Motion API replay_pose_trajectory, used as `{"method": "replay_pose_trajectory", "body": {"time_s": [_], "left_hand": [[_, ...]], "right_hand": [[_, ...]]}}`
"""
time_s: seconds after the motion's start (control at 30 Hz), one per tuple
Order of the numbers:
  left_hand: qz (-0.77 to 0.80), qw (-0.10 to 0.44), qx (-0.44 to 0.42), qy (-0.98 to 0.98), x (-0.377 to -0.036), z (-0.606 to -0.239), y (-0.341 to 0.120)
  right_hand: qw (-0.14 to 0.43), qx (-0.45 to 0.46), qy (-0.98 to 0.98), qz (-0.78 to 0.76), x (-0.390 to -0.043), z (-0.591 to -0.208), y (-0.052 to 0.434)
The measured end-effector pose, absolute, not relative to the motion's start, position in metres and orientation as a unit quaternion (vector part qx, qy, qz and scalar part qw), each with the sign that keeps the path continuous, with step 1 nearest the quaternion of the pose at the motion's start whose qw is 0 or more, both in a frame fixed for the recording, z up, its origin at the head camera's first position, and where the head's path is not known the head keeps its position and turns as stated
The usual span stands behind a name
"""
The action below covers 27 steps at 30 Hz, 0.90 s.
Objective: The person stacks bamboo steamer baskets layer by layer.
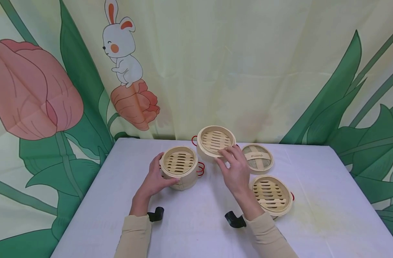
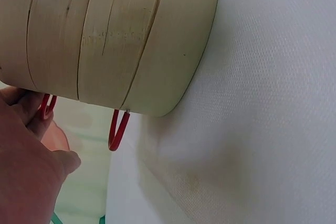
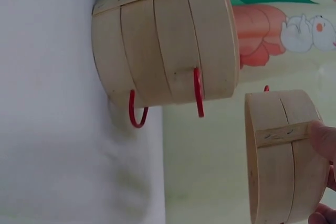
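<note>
Holding one steamer tray [image 1: 216, 142] up by its rim, the right hand [image 1: 236, 171] has it just right of the stack [image 1: 179, 167], which the left hand [image 1: 156, 179] grips.

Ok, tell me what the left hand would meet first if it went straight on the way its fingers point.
The left hand already touches it: the stacked round bamboo steamer with red wire handles, its grip around the side wall. Past that, probably the single bamboo steamer tier held by the right hand, though depth is unclear.

Bright, even light; soft shadows; head view sharp, wrist views slightly soft.
</note>
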<state>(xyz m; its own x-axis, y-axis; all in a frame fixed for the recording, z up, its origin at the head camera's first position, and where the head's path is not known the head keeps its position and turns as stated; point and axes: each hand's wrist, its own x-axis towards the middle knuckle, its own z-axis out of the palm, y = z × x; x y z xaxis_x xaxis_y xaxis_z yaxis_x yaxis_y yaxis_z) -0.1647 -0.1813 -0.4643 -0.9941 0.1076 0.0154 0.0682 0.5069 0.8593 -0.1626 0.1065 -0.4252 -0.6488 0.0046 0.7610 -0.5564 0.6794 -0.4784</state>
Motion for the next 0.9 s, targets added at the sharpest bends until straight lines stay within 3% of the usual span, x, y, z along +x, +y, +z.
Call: {"method": "replay_pose_trajectory", "body": {"time_s": [0.9], "left_hand": [[0.497, 0.024, 0.043, 0.867, -0.165, -0.462, -0.181]], "right_hand": [[0.358, 0.206, -0.829, 0.377, -0.159, -0.412, 0.074]]}}
